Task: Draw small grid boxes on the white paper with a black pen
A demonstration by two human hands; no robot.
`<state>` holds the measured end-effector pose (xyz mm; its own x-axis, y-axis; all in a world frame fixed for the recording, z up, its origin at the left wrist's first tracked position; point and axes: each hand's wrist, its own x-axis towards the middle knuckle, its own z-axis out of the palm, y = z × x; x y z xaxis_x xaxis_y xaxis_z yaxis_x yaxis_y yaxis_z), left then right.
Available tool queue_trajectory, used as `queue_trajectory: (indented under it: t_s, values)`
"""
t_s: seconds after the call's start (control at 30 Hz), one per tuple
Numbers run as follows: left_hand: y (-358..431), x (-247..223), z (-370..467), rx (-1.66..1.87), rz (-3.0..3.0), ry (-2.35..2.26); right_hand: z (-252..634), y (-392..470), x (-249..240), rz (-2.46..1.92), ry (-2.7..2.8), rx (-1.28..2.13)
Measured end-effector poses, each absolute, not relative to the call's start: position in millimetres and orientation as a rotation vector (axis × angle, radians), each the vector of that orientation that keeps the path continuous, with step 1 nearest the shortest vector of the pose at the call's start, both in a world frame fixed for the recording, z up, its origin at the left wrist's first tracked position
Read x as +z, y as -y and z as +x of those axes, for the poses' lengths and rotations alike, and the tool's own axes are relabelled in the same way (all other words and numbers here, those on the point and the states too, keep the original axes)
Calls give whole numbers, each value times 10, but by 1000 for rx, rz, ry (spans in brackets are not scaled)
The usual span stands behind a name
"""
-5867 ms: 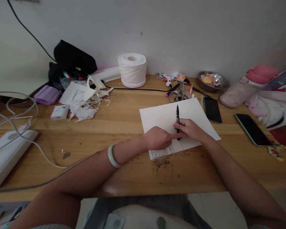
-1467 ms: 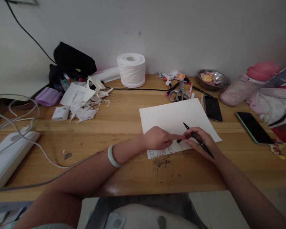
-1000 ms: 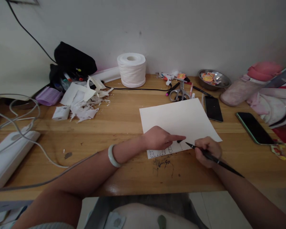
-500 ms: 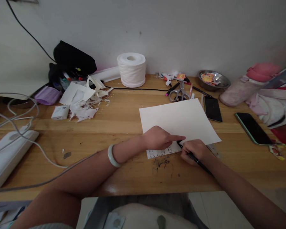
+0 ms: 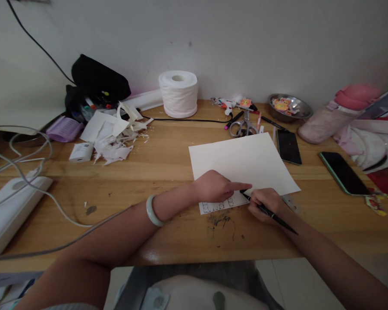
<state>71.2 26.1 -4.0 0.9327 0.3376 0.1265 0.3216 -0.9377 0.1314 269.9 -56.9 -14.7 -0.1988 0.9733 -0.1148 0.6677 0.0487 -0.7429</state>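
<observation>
A white sheet of paper [image 5: 239, 157] lies at an angle on the wooden table, with small looped black marks along its lower left edge. My left hand [image 5: 215, 187] rests on the sheet, its index finger stretched out to the right and the other fingers curled under. Just right of that fingertip, my right hand [image 5: 264, 206] is closed round a black pen [image 5: 278, 219]. The pen's tip touches or hovers over the paper close to a small dark shape under my left index finger; which of the two, I cannot tell.
Behind the paper are scissors [image 5: 244, 126], a metal bowl [image 5: 290, 108] and a dark phone [image 5: 289, 147]. Another phone [image 5: 344, 174] lies right. A white roll [image 5: 178, 94], paper scraps [image 5: 113, 137] and a white power strip [image 5: 16, 211] with cables are to the left.
My right hand has shifted slightly right and up, and the pen's rear end has swung outward to the right. My left hand stays in place.
</observation>
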Motion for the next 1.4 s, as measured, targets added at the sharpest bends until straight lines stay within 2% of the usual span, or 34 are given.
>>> queue_trajectory:
  t_s: [0.1, 0.2, 0.37, 0.77, 1.0, 1.1, 1.23, 1.4]
  values:
    - [-260, -37, 711, 225, 2975, -514, 2697, 568, -150, -1520, 2167, 573]
    - [-260, -32, 710, 220, 2980, -514, 2691, 566, -150, -1428, 2276, 316]
    - [-264, -38, 711, 214, 2988, -498, 2702, 555, -175, -1472, 2243, 183]
    - [-270, -62, 711, 221, 3003, -498, 2708, 556, -140, -1460, 2204, 361]
    - [-263, -30, 712, 186, 2983, -499, 2731, 435, -133, -1470, 1329, 829]
    - [-257, -19, 709, 189, 2971, -501, 2752, 278, -57, -1464, 1179, 1024]
    - [-255, -25, 705, 212, 2959, -488, 2767, 45, 122, -1510, 1282, 1094]
    - [-253, -22, 710, 169, 2978, -489, 2661, -141, 177, -1580, 1753, 1093]
